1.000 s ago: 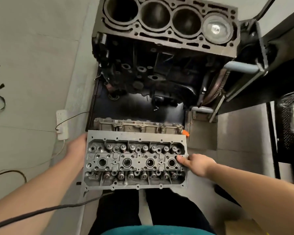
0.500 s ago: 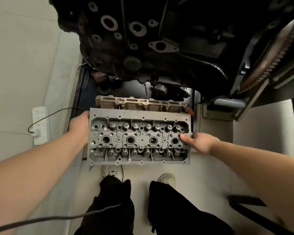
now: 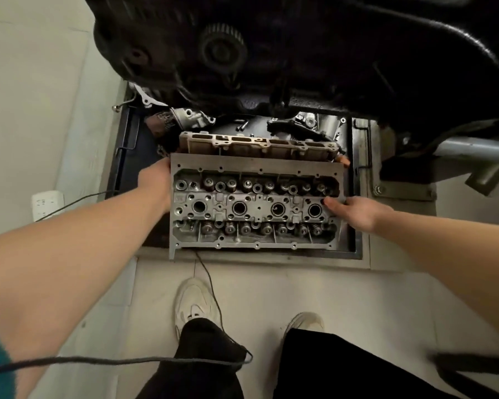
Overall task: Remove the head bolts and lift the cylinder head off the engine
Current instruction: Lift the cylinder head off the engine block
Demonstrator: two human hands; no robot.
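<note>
2 hands carry the cylinder head (image 3: 255,204): I see left hand (image 3: 155,184) gripping its left end, right hand (image 3: 355,212) gripping its right end (thumb on top). Head sits off the engine (image 3: 285,53), low over the black tray (image 3: 355,249).

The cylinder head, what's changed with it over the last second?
The cylinder head has been carried down from the engine block to the black tray beneath it. The left hand and right hand keep the same grip on its two ends; nothing was let go.
</note>
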